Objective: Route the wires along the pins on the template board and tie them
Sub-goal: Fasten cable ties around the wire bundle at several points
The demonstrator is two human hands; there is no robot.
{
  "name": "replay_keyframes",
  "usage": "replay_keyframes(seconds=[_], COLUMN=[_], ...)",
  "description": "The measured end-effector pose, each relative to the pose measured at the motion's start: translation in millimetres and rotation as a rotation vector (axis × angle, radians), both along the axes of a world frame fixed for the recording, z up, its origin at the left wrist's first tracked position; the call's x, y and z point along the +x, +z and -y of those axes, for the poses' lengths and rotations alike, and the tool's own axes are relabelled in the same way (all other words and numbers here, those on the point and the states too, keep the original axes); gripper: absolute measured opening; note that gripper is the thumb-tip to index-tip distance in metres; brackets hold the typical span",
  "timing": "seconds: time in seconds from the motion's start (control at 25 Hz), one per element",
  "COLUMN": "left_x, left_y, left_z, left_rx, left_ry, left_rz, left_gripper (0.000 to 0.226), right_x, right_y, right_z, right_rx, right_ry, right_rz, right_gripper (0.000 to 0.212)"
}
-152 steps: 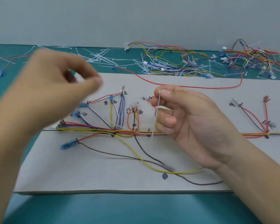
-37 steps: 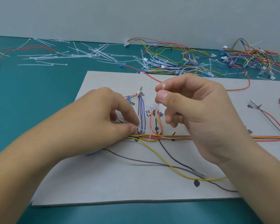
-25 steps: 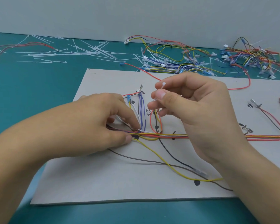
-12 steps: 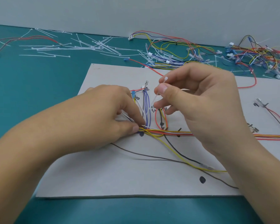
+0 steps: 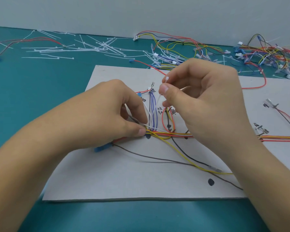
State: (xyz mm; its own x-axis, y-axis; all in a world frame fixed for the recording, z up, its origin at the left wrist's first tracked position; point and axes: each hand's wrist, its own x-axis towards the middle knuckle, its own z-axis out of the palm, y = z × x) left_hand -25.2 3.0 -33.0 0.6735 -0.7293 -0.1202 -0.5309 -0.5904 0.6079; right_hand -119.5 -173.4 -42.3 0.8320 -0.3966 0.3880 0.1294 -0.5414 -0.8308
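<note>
Bright, even light from above leaves no glare and only faint, soft shadows beneath the left hand (image 5: 110, 114), the right hand (image 5: 208, 101) and the wires (image 5: 179, 135) on the grey board (image 5: 124, 181), while the wide lens slightly bends the table (image 5: 40, 89) edges and everything looks mildly soft.

On my feed a plain, pale grey wall (image 5: 141, 14) fills the top from ten to two o'clock, matte and evenly lit. Its foot meets a teal tabletop (image 5: 32, 101) that spreads out to nine, three and six o'clock. The light looks soft and diffuse, and shadows on the teal are faint.
</note>
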Motion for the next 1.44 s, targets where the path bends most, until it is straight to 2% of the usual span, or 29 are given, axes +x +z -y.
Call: replay_keyframes(seconds=[0.2,0.48,0.76,0.96,1.24,1.44], left_x=[2,0,-1,1,4,9], left_y=[-2,0,3,3,4,8], left_z=[0,0,0,-1,-5,-9], left_rx=[-0.004,-0.011,-0.005,0.001,0.015,0.039], left_ry=[0.002,0.011,0.0,-0.012,-0.007,0.016], left_rz=[-0.013,-0.019,-0.008,0.021,0.024,0.04], left_gripper=[0.015,0.022,0.031,0.022,0.024,0.032], right_x=[7,10,13,13,9,10], right_y=[-5,-10,-9,-9,-9,-5], right_z=[-5,2,4,0,-2,5], right_rx=[-0.168,-0.253,-0.21,-0.179,-0.208,-0.185], right_ry=[0.036,0.036,0.079,0.148,0.239,0.209], right_rz=[-0.027,-0.186,-0.254,-0.263,-0.326,-0.28], right_gripper=[0.011,0.015,0.017,0.02,0.016,0.02])
